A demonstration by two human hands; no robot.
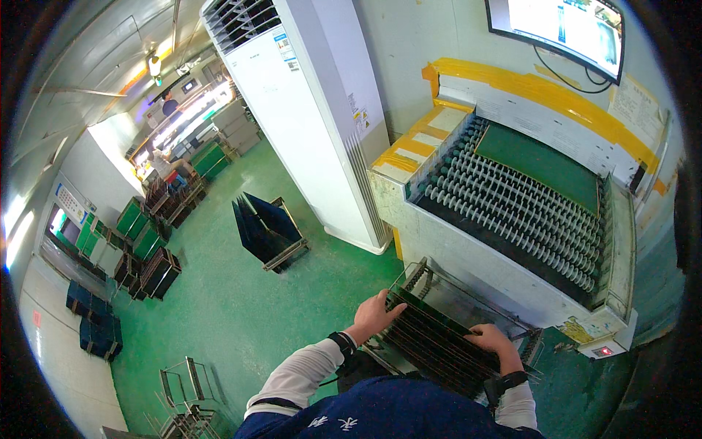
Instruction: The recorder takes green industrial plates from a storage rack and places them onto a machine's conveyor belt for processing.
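Observation:
Low in front of me, a metal rack (532, 338) holds a row of thin dark panels (439, 329) standing on edge, side by side. My left hand (375, 316) is closed at their left end, thumb and fingers about the upper edge. My right hand (496, 344) grips the right end, its fingers curled at the edge. Exactly how many panels are between the fingers cannot be made out. Beyond the rack is a roller conveyor (512, 212), with a flat green panel (537, 164) lying on its far rollers.
A tall white air conditioner (292, 124) stands left of the conveyor. Another rack with dark panels (267, 230) is on the green floor (219, 307). Bare metal racks (183, 388) sit at lower left, loaded racks (150, 271) farther left. A screen (559, 29) hangs above the conveyor.

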